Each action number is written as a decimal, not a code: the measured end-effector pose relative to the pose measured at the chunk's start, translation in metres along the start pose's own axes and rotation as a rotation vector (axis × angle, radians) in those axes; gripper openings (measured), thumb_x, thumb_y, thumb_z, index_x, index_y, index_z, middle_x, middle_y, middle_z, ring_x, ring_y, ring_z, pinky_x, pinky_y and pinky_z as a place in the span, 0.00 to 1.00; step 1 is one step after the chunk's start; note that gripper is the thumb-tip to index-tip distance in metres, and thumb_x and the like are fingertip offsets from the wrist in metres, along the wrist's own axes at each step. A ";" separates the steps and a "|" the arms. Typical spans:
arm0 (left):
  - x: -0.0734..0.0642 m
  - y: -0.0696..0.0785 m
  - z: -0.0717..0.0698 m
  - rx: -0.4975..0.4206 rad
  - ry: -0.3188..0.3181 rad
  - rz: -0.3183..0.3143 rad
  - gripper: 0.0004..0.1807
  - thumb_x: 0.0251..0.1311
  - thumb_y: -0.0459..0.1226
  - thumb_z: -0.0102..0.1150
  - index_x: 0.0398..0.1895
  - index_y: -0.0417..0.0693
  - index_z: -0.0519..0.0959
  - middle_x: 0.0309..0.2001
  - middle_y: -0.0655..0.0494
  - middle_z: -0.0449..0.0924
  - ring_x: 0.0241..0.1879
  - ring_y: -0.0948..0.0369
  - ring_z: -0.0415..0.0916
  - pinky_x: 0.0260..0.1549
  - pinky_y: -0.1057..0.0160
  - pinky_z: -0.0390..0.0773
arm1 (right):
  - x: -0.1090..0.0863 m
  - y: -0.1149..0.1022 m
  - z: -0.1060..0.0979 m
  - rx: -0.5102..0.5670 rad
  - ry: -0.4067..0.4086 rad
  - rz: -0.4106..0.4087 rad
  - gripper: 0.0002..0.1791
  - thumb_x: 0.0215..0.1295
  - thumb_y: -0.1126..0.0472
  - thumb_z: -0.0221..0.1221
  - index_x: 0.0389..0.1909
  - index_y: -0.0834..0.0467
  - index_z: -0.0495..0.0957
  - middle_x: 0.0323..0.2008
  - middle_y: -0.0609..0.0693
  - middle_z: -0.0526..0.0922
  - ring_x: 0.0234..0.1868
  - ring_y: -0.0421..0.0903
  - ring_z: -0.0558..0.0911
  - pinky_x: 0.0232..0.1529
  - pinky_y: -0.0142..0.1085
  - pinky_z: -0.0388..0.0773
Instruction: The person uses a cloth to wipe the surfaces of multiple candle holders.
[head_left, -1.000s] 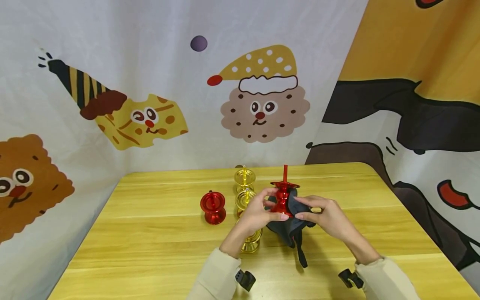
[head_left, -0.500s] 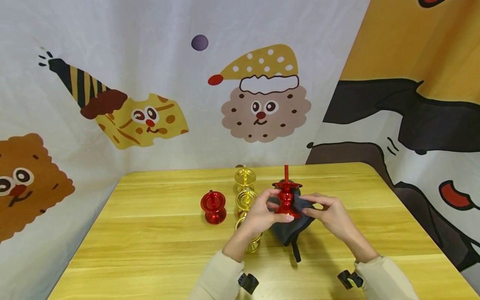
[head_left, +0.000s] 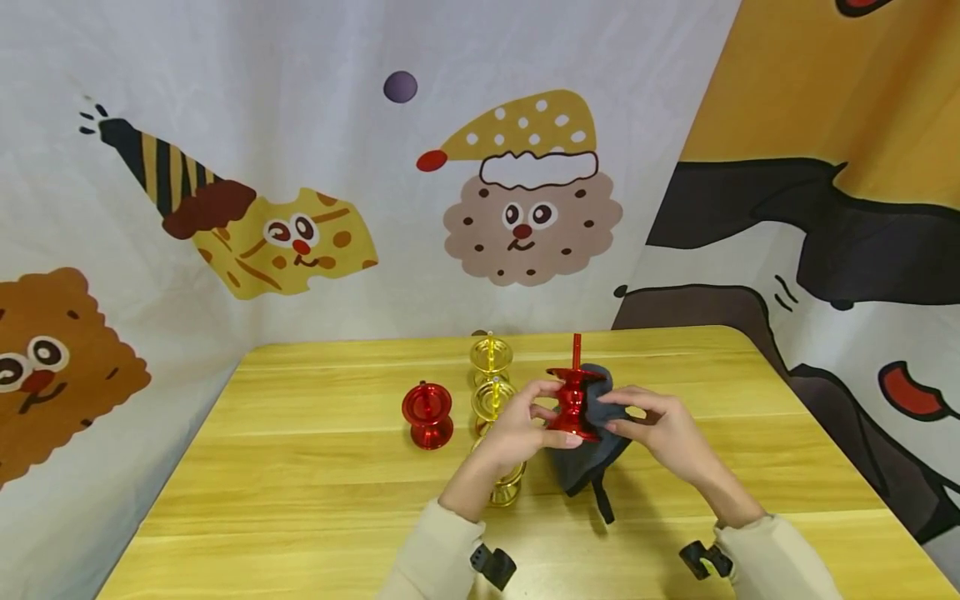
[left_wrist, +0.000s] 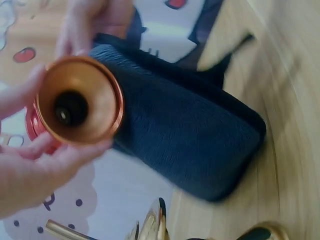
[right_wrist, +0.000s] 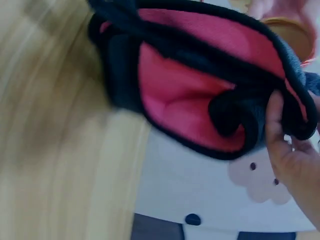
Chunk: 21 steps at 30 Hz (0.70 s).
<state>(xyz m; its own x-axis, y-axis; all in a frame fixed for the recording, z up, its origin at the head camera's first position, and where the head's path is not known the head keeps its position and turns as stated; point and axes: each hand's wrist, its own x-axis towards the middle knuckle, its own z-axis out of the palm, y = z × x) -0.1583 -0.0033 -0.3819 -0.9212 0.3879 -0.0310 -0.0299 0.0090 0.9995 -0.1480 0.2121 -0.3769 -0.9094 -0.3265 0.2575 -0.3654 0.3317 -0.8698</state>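
Left hand (head_left: 517, 429): fingers and thumb round a shiny red narrow-middled stand (head_left: 573, 403) with a thin red stick (head_left: 577, 352) | Right hand (head_left: 663, 427): pinches a soft dark-grey cloth (head_left: 592, 458) with pink inside | Red stand: up over the yellowish wooden table (head_left: 300, 467), just beside the cloth, near three shiny gold stands (head_left: 489, 402)

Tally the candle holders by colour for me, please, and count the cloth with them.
Red candle holders: 2, one held in the left hand
Gold candle holders: 3
Dark cloth with pink lining: 1
Total: 6
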 end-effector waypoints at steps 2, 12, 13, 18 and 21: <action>-0.001 0.002 -0.003 -0.060 -0.045 0.003 0.32 0.44 0.23 0.65 0.56 0.41 0.68 0.51 0.52 0.69 0.42 0.57 0.71 0.36 0.62 0.76 | 0.000 0.004 -0.003 0.046 -0.006 0.045 0.16 0.55 0.68 0.62 0.46 0.64 0.78 0.47 0.56 0.76 0.42 0.40 0.77 0.36 0.35 0.80; -0.004 0.005 0.018 0.479 0.154 0.089 0.38 0.40 0.35 0.74 0.57 0.42 0.66 0.53 0.50 0.67 0.43 0.54 0.73 0.35 0.64 0.76 | 0.002 -0.010 0.013 -0.305 0.080 -0.139 0.17 0.48 0.75 0.65 0.41 0.60 0.82 0.39 0.52 0.79 0.39 0.42 0.77 0.31 0.31 0.79; -0.004 0.005 0.018 0.487 0.154 0.086 0.38 0.40 0.35 0.74 0.57 0.42 0.65 0.53 0.50 0.67 0.43 0.54 0.73 0.35 0.64 0.76 | 0.002 -0.011 0.015 -0.338 0.088 -0.169 0.18 0.46 0.76 0.65 0.40 0.59 0.82 0.39 0.51 0.79 0.38 0.42 0.77 0.31 0.30 0.79; -0.005 0.005 0.009 0.195 0.039 0.028 0.35 0.45 0.31 0.69 0.58 0.42 0.64 0.54 0.52 0.66 0.43 0.57 0.71 0.34 0.64 0.76 | 0.002 -0.011 0.009 -0.193 0.058 -0.151 0.17 0.49 0.77 0.62 0.42 0.63 0.80 0.40 0.53 0.78 0.37 0.40 0.77 0.30 0.29 0.78; -0.004 0.007 0.001 -0.035 -0.077 0.004 0.33 0.50 0.24 0.63 0.60 0.41 0.62 0.56 0.50 0.65 0.47 0.56 0.70 0.40 0.62 0.76 | 0.003 -0.008 0.001 -0.029 0.041 -0.065 0.15 0.54 0.75 0.60 0.44 0.66 0.79 0.43 0.52 0.78 0.39 0.38 0.77 0.32 0.30 0.79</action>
<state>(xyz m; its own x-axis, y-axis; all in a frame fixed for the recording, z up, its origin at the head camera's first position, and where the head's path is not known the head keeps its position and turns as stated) -0.1540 -0.0036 -0.3747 -0.8887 0.4578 -0.0256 -0.0413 -0.0243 0.9988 -0.1473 0.2080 -0.3697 -0.8907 -0.3121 0.3304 -0.4289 0.3366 -0.8383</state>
